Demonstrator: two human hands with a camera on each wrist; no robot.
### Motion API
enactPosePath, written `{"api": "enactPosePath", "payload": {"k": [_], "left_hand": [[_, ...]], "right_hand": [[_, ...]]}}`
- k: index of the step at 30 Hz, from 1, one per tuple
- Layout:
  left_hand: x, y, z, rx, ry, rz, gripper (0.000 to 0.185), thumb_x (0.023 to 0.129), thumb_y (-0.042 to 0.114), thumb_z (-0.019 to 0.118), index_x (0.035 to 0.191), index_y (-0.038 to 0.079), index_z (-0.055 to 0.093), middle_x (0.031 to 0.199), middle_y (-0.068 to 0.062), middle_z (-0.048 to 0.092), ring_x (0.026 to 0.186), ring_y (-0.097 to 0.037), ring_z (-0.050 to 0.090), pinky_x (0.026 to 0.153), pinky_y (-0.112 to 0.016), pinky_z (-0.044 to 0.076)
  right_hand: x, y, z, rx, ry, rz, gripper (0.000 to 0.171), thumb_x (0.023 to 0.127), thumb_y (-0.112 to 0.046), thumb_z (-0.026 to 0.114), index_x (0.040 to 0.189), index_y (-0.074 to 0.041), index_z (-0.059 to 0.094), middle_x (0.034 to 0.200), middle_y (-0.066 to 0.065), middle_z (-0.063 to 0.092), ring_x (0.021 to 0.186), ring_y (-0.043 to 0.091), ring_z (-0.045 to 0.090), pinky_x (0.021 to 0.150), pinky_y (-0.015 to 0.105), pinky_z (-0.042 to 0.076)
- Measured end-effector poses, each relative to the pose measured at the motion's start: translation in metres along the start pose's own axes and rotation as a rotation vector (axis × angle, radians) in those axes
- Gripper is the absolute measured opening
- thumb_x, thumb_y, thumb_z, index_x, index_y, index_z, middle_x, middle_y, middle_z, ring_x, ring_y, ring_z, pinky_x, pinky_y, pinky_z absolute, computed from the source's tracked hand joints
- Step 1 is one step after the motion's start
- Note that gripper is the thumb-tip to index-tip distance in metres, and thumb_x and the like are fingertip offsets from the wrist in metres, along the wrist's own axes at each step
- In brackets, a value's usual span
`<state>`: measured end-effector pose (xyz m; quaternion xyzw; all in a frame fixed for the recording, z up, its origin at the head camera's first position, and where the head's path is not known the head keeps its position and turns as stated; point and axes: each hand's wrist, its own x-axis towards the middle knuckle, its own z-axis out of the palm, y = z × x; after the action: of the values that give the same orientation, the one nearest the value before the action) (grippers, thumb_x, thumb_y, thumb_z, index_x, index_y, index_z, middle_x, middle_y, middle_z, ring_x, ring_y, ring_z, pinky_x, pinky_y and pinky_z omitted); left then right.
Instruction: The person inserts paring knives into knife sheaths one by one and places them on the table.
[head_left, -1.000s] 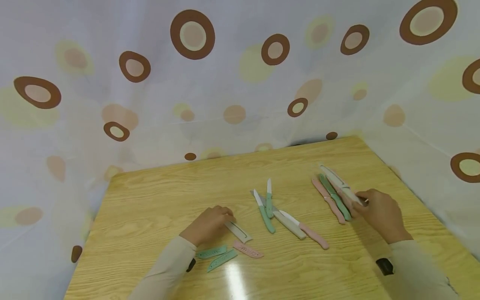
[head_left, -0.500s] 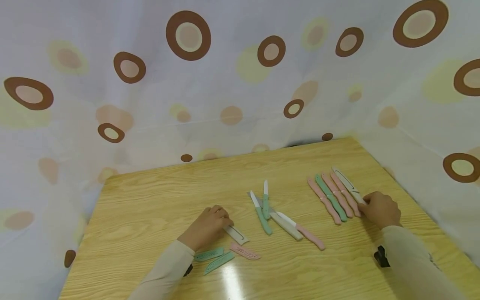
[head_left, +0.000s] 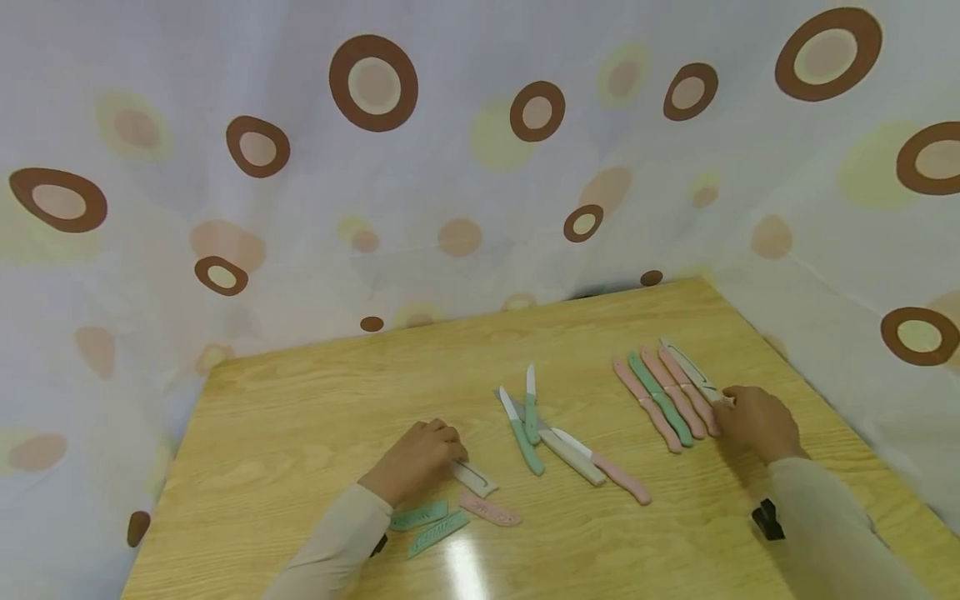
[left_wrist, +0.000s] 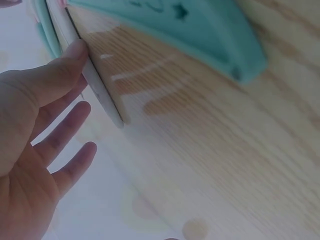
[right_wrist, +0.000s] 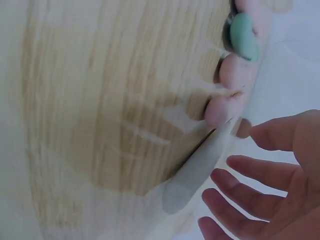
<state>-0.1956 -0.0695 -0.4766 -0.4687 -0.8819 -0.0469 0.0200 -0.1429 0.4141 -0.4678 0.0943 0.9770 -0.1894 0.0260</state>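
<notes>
My left hand (head_left: 416,458) pinches the end of a white knife sheath (head_left: 474,479) lying on the table; in the left wrist view the thumb is on the sheath (left_wrist: 102,92). Near it lie two green sheaths (head_left: 437,533) and a pink sheath (head_left: 490,508). At the right, my right hand (head_left: 761,423) is by the handle of a white sheathed knife (head_left: 688,367). The right wrist view shows its fingers spread, apart from the white handle (right_wrist: 192,175). This knife ends a row of sheathed knives, with a green one (head_left: 660,396) among pink ones (head_left: 647,404).
Between the hands lie bare-bladed knives, some crossing: two with green handles (head_left: 527,450), one with a white handle (head_left: 577,458) and one with a pink handle (head_left: 624,479). A patterned curtain (head_left: 450,167) stands behind the wooden table (head_left: 300,417).
My right hand has set the white sheathed knife down at the right end of the row and loosened its fingers from it. The left hand stays on the white sheath.
</notes>
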Motion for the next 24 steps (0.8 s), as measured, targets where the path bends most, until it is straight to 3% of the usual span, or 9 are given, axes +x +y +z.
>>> {"api": "enactPosePath", "payload": {"k": [3,7,10,13,19,24], "left_hand": [[0.000,0.000,0.002,0.072,-0.006,0.023,0.022,0.080,0.023,0.077,0.101,0.019,0.072,0.102,0.006,0.066,0.098,-0.013,0.059,0.088,-0.031,0.051],[-0.001,0.000,0.006,0.196,-0.006,0.055,0.019,0.085,0.025,0.073,0.102,0.017,0.069,0.102,0.004,0.063,0.096,-0.014,0.058,0.088,-0.030,0.052],[-0.001,0.001,0.009,0.261,-0.004,0.070,0.016,0.089,0.021,0.069,0.103,0.016,0.067,0.102,0.002,0.061,0.095,-0.014,0.057,0.086,-0.029,0.052],[-0.003,0.002,0.010,0.301,0.000,0.083,0.015,0.091,0.017,0.067,0.105,0.014,0.066,0.103,0.001,0.060,0.096,-0.014,0.057,0.084,-0.028,0.053],[-0.009,0.003,0.001,0.274,0.009,0.076,0.017,0.089,0.016,0.068,0.105,0.011,0.063,0.101,0.000,0.063,0.093,-0.013,0.061,0.080,-0.025,0.054],[-0.013,0.003,-0.002,0.199,-0.004,0.053,0.015,0.089,0.019,0.069,0.101,0.012,0.064,0.094,0.002,0.066,0.083,-0.010,0.062,0.075,-0.024,0.054]], "right_hand": [[-0.004,-0.017,0.002,0.001,0.083,-0.052,0.046,0.095,-0.022,0.049,0.121,0.016,0.054,0.108,0.039,0.057,0.074,0.048,0.059,0.050,0.049,0.050],[-0.012,-0.052,0.008,0.009,0.164,-0.191,0.038,0.094,-0.018,0.058,0.115,0.015,0.060,0.092,0.032,0.062,0.051,0.026,0.053,0.038,0.034,0.043],[-0.019,-0.080,0.017,-0.001,0.199,-0.328,0.029,0.090,-0.013,0.065,0.105,0.012,0.066,0.087,0.025,0.066,0.054,0.018,0.054,0.045,0.033,0.049],[-0.029,-0.109,0.030,0.015,0.181,-0.404,0.022,0.085,-0.010,0.071,0.098,0.008,0.069,0.083,0.017,0.069,0.062,0.019,0.061,0.056,0.035,0.054],[-0.050,-0.159,0.057,0.016,0.053,-0.409,0.025,0.081,-0.017,0.077,0.093,0.002,0.068,0.075,0.006,0.064,0.061,0.012,0.056,0.053,0.026,0.050],[-0.056,-0.175,0.072,-0.049,0.036,-0.378,0.026,0.078,-0.019,0.080,0.082,0.001,0.063,0.068,0.003,0.055,0.056,0.012,0.046,0.049,0.025,0.043]]}}
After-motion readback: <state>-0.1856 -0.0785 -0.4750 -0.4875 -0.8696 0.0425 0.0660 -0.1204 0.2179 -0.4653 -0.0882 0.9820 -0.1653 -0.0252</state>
